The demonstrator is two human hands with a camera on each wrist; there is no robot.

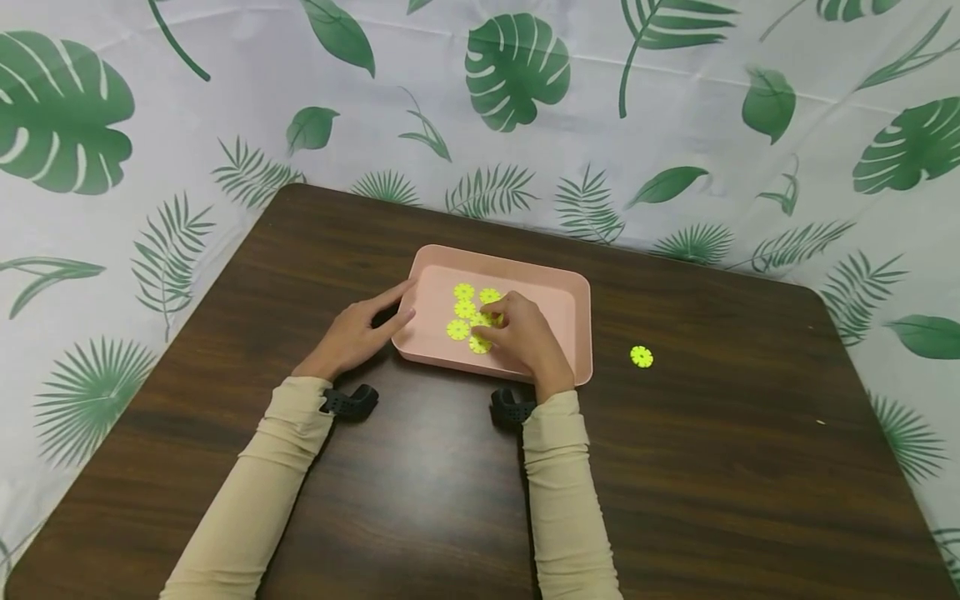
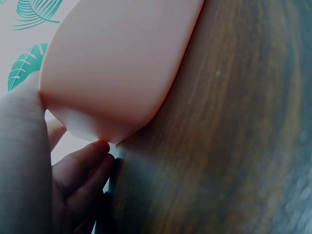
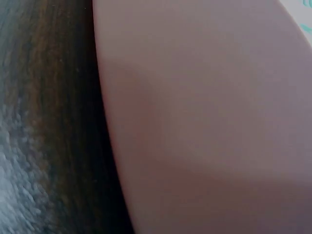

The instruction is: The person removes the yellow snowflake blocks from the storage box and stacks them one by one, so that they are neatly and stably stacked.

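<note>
A smooth pink tray [image 1: 581, 325] with rounded corners lies on the wood-grained worktop [image 1: 735, 450], flat notched yellow discs [image 1: 463, 292] inside. A stray disc [image 1: 641, 357] sits beyond its right rim, worktop stretching onward. The left hand [image 1: 351, 337], fingers spread, touches the tray's left end; the right hand [image 1: 522, 332] partly hides the discs, whether pinching cannot be told.

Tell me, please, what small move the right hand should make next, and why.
Perhaps the right hand should pinch one yellow disc, though whether it already grips one is unclear: several lie beneath or beside it in the pink tray, and the left hand touches the tray's left end, perhaps steadying it.
</note>
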